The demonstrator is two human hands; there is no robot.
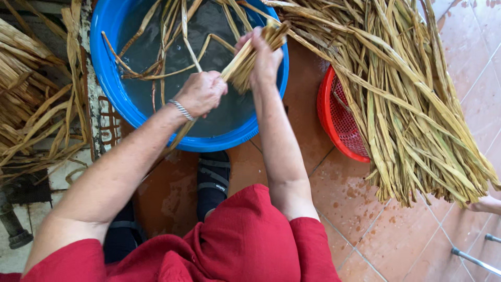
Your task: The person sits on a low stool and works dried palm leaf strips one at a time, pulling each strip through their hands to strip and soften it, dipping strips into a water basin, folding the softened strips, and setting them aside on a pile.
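Note:
My left hand (pixel 201 92), with a silver bracelet at the wrist, grips the lower end of a small bundle of dried reed strips (pixel 250 55). My right hand (pixel 263 57) closes around the same bundle higher up. Both hands hold it over a blue plastic basin (pixel 107 62) of dark water, in which several loose strips float. My red sleeves and dark sandalled feet show below.
A large sheaf of dried reeds (pixel 402 94) lies across a red plastic basket (pixel 334 122) at the right. More dried reeds (pixel 31 99) pile at the left. The floor is wet orange tile (pixel 365 230). Another person's hand (pixel 485 204) shows at the right edge.

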